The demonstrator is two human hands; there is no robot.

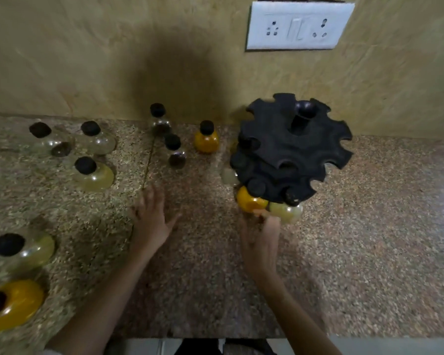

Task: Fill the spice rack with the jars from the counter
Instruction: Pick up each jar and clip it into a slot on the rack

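Jars with black caps stand scattered over the speckled granite counter (369, 226), none showing a label or any writing that can be read. The black spice rack (292, 147), a round carousel with scalloped slots and a centre post, stands at the right against the wall; several jars already sit in its lower tier, among them an orange-filled jar (249, 201) and a pale jar (287, 212) at its near edge. The right hand (262, 239) reaches up to these 2, its fingers (263, 215) touching the orange-filled jar, though motion blur leaves it unclear whether they grip it. The left hand (151, 221) lies low over the counter with fingers spread wide, holding nothing. Loose on the counter are 3 clear jars at far left (87, 149), 2 clear jars near the middle (174, 152), an orange jar (207, 139) beside them, and 2 more at the near left edge, one yellowish (26, 249) and one orange (16, 303). Behind, a tan stone-look wall carries a white socket plate (299, 25).
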